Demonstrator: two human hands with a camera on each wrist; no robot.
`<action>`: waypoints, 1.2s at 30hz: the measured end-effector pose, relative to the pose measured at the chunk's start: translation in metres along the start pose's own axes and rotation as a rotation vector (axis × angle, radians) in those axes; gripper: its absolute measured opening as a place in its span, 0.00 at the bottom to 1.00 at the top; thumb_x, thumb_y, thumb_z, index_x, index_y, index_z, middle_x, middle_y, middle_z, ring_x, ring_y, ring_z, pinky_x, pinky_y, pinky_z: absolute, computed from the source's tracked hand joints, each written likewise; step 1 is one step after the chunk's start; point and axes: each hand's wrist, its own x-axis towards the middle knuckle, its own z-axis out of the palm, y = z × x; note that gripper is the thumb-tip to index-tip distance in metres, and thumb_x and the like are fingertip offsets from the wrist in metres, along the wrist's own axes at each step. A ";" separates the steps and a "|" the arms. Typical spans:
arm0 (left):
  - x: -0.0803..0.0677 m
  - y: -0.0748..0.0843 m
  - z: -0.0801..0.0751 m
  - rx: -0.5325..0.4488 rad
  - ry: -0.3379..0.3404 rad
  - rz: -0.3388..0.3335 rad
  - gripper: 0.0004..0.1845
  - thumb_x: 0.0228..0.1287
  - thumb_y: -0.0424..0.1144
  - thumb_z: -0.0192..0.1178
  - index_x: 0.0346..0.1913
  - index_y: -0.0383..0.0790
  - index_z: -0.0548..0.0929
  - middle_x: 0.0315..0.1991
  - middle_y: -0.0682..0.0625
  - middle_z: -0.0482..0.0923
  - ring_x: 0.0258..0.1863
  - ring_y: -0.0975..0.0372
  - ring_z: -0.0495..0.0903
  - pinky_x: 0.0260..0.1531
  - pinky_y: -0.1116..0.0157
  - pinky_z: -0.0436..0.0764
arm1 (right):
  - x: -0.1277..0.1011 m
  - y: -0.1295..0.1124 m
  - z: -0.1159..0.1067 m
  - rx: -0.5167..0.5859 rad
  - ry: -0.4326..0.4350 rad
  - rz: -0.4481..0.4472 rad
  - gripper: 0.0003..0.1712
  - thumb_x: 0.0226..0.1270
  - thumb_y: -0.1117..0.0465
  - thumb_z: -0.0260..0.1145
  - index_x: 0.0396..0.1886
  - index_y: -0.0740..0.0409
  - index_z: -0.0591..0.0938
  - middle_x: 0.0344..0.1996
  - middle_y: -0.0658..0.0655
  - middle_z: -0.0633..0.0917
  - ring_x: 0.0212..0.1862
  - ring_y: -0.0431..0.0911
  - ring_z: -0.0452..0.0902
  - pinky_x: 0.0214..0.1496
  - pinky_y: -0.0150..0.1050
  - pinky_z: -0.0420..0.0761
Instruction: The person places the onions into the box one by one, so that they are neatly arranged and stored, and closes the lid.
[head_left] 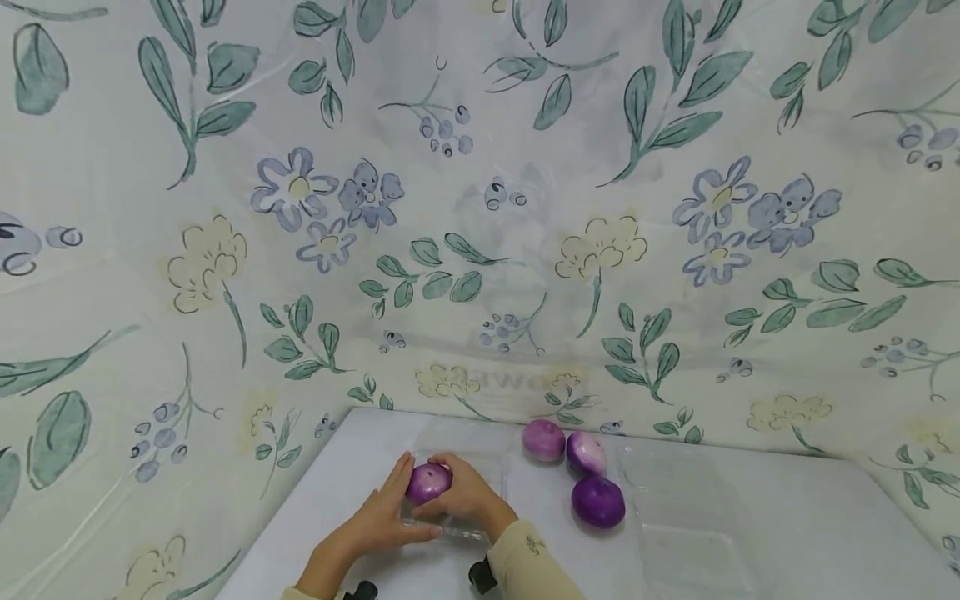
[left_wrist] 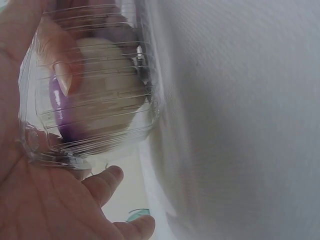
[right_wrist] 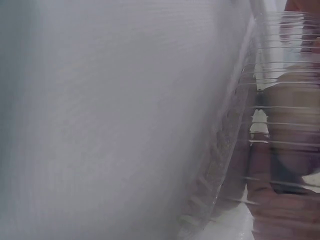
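A purple-skinned onion (head_left: 430, 482) sits within a clear plastic container (head_left: 491, 468), between the two hands. My right hand (head_left: 468, 493) reaches over from the right, its thumb and fingers curled round the onion. Beside the container's left side, my left hand (head_left: 377, 518) has its fingers stretched along the onion and its thumb extended in front. Through the ribbed plastic wall (left_wrist: 105, 142), the left wrist view shows the onion's pale side and a fingertip (left_wrist: 64, 77) against its purple skin. In the right wrist view, the ribbed wall (right_wrist: 285, 122) partly blurs the fingers and onion behind it.
Two lighter purple onions (head_left: 543, 440) (head_left: 586, 453) and a darker one (head_left: 597, 502) lie grouped right of the container. Another clear plastic container (head_left: 693, 537) rests farther right on the white table (head_left: 810, 508). A floral sheet (head_left: 480, 208) hangs behind the table.
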 end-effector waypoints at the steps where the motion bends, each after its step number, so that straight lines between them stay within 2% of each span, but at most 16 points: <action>1: -0.001 0.000 0.000 -0.003 0.002 0.000 0.65 0.51 0.55 0.74 0.76 0.23 0.43 0.78 0.30 0.36 0.76 0.36 0.45 0.61 0.24 0.48 | -0.001 0.000 0.000 0.005 -0.003 0.004 0.44 0.39 0.62 0.85 0.60 0.55 0.76 0.55 0.60 0.82 0.54 0.53 0.80 0.59 0.54 0.79; 12: -0.002 0.000 0.002 -0.016 0.002 -0.004 0.65 0.50 0.56 0.74 0.76 0.24 0.43 0.79 0.31 0.36 0.77 0.37 0.45 0.62 0.24 0.47 | -0.006 -0.003 0.001 0.019 -0.017 0.016 0.44 0.41 0.63 0.84 0.60 0.55 0.74 0.55 0.62 0.80 0.54 0.55 0.79 0.58 0.56 0.79; 17: 0.001 -0.001 0.003 -0.014 0.008 0.015 0.66 0.50 0.57 0.74 0.76 0.25 0.42 0.79 0.31 0.36 0.77 0.37 0.45 0.62 0.24 0.47 | -0.006 -0.004 -0.001 0.020 -0.020 0.011 0.44 0.41 0.63 0.83 0.62 0.56 0.73 0.55 0.63 0.80 0.54 0.55 0.79 0.59 0.56 0.79; 24: 0.002 -0.002 0.002 -0.003 0.008 0.007 0.65 0.51 0.57 0.74 0.77 0.26 0.43 0.79 0.32 0.36 0.77 0.37 0.46 0.62 0.24 0.47 | -0.002 -0.005 -0.001 -0.106 -0.062 -0.018 0.45 0.43 0.60 0.82 0.63 0.57 0.72 0.55 0.61 0.80 0.55 0.55 0.79 0.58 0.54 0.80; 27: 0.002 -0.002 0.002 -0.007 0.005 -0.001 0.65 0.51 0.57 0.74 0.77 0.26 0.44 0.79 0.32 0.37 0.77 0.37 0.47 0.62 0.24 0.47 | -0.003 -0.007 -0.003 -0.155 -0.086 -0.002 0.46 0.43 0.57 0.82 0.64 0.58 0.71 0.55 0.61 0.80 0.55 0.54 0.78 0.59 0.53 0.80; 33: 0.001 0.000 0.002 0.003 0.008 -0.010 0.65 0.50 0.58 0.74 0.77 0.27 0.44 0.79 0.33 0.37 0.77 0.38 0.47 0.62 0.24 0.46 | -0.006 -0.011 -0.010 -0.204 -0.093 0.005 0.49 0.44 0.56 0.82 0.67 0.59 0.69 0.57 0.61 0.80 0.56 0.54 0.78 0.60 0.53 0.79; 36: 0.001 0.000 0.002 0.006 0.007 -0.008 0.65 0.51 0.58 0.73 0.77 0.27 0.44 0.79 0.33 0.37 0.77 0.38 0.46 0.62 0.24 0.47 | -0.009 -0.013 -0.015 -0.268 -0.097 -0.011 0.50 0.45 0.54 0.82 0.68 0.60 0.68 0.59 0.62 0.79 0.58 0.54 0.78 0.61 0.52 0.79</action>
